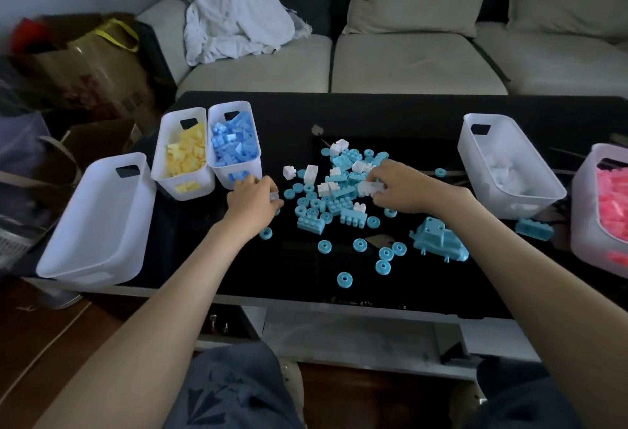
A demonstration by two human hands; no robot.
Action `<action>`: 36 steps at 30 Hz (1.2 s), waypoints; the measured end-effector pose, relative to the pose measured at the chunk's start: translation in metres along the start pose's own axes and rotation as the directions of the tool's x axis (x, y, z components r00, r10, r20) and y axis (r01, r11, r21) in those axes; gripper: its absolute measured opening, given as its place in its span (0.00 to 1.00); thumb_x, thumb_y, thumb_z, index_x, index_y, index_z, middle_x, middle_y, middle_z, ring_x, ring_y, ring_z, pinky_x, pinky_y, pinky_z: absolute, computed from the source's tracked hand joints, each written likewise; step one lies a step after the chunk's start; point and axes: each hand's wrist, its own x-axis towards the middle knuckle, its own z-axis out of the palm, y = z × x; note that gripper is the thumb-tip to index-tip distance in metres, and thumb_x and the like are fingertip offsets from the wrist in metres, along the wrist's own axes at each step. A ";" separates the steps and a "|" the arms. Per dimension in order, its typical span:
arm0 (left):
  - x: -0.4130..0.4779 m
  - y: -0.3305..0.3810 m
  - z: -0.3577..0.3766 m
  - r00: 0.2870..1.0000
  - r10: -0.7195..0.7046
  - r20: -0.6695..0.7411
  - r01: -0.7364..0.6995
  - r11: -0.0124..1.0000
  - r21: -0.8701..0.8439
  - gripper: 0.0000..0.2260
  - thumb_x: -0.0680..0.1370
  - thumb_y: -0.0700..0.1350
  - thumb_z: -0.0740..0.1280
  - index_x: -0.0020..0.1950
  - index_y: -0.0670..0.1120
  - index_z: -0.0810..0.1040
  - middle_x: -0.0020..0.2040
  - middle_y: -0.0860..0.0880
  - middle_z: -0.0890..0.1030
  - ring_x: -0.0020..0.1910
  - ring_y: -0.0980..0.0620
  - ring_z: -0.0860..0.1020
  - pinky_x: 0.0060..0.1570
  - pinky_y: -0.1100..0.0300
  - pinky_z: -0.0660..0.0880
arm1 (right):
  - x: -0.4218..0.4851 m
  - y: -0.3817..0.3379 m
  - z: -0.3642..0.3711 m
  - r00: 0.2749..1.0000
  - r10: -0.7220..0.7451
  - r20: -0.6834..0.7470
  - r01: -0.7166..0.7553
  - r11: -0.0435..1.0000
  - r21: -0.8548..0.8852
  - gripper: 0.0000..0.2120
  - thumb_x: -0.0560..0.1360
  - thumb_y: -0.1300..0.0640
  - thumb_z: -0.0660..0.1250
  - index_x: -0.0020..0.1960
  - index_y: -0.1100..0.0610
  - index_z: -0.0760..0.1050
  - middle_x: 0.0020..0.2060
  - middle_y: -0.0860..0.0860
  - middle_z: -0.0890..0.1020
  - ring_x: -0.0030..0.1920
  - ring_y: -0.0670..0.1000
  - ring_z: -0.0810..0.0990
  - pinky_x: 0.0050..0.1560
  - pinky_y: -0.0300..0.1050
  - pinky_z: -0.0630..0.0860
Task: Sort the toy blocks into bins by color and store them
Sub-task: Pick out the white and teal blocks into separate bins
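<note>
Two hands at mixed pile (334,206) on table (306,116): left hand (253,199) pinches small white block (274,196), right hand (402,187) grips larger white block (371,188). Risk, we judge: left's block landing in adjacent blue bin (257,136); white bin (467,153) far right.

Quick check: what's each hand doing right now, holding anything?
Left hand: fingers curled round a small white block.
Right hand: pinching a larger white block.
</note>
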 end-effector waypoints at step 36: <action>0.010 0.284 0.009 0.760 0.647 -0.057 -0.613 0.686 -0.391 0.15 0.81 0.40 0.58 0.68 0.42 0.66 0.62 0.44 0.71 0.50 0.58 0.69 0.47 0.63 0.65 | -0.085 0.142 -0.065 0.739 0.594 -0.320 -0.346 0.741 0.576 0.25 0.78 0.45 0.56 0.73 0.51 0.58 0.65 0.55 0.72 0.60 0.55 0.72 0.54 0.45 0.64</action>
